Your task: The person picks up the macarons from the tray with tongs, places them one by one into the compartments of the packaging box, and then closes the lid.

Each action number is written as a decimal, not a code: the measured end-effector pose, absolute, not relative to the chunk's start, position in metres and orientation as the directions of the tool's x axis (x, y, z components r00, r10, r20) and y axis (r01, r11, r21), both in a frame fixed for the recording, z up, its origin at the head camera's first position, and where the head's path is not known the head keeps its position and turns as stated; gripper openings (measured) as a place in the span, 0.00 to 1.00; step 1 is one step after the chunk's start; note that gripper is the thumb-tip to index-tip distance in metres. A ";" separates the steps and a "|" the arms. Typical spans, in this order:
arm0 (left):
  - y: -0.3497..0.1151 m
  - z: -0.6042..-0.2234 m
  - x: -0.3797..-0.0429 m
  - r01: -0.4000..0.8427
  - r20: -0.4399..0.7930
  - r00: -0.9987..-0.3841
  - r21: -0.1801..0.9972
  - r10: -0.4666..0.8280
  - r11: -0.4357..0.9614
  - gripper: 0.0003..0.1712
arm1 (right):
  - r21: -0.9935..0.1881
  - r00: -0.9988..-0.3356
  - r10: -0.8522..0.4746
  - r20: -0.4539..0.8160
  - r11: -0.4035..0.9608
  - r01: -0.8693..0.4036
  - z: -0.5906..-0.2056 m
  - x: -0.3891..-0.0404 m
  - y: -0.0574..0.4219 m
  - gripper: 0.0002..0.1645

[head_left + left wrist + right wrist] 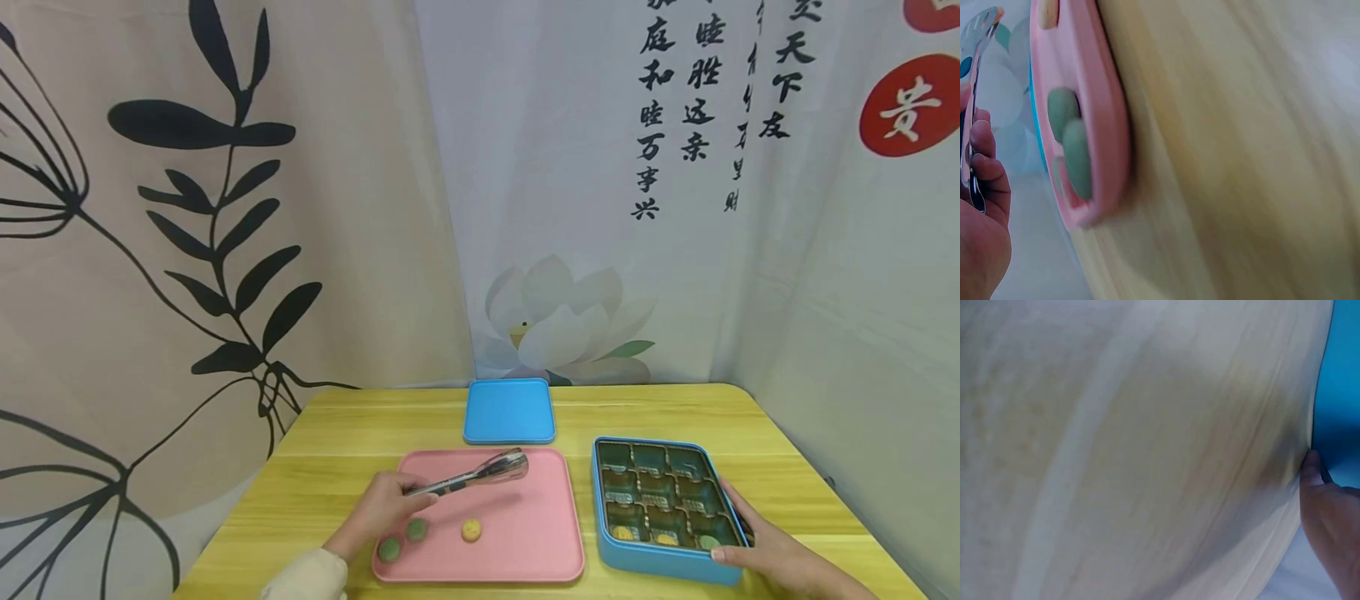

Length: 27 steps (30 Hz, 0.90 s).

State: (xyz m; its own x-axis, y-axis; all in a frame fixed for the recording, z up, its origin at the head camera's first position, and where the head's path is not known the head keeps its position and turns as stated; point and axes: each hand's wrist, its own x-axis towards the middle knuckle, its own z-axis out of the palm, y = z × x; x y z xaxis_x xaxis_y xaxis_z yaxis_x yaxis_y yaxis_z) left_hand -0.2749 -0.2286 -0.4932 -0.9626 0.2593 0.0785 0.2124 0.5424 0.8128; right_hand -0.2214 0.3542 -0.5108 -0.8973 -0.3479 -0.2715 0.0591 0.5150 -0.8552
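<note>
My left hand (pixel 384 512) grips metal tongs (pixel 491 471) by the handle end, their head pointing right over the pink tray (pixel 525 546). Beneath the tongs, a yellow mooncake-like piece (pixel 471 530) lies on the tray. Two round green pieces (pixel 1064 114) are close beside the left hand, near the tray's left edge. At the right, my right hand (pixel 776 546) holds the near right corner of a blue box (pixel 660 560), thumb on its front rim and fingers along its side. The box's dark divided insert (pixel 658 487) has yellow and green pieces in its nearest row.
A blue lid-like tray (pixel 510 411) lies at the back of the yellow wood-grain table (pixel 382 417), behind the pink tray. Printed curtains (pixel 375 208) hang behind the table and along its right side.
</note>
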 end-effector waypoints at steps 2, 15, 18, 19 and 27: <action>-0.222 -0.492 -0.277 0.213 0.079 -0.960 0.827 0.268 0.521 0.10 | -0.856 -0.899 -0.348 -0.267 0.514 0.056 -0.510 -0.221 0.354 0.60; -0.169 -0.484 -0.292 0.262 0.128 -0.942 0.857 0.309 0.445 0.08 | -0.855 -0.899 -0.344 -0.270 0.515 0.060 -0.509 -0.221 0.353 0.60; -0.154 -0.482 -0.294 0.245 0.111 -0.943 0.871 0.314 0.426 0.08 | -0.854 -0.899 -0.341 -0.275 0.516 0.066 -0.509 -0.221 0.353 0.61; -0.149 -0.482 -0.295 0.231 0.100 -0.945 0.878 0.312 0.419 0.08 | -0.852 -0.899 -0.338 -0.280 0.518 0.071 -0.509 -0.221 0.353 0.61; -0.114 -0.481 -0.301 0.220 0.081 -0.936 0.893 0.342 0.393 0.08 | -0.859 -0.898 -0.344 -0.272 0.507 0.066 -0.510 -0.220 0.354 0.60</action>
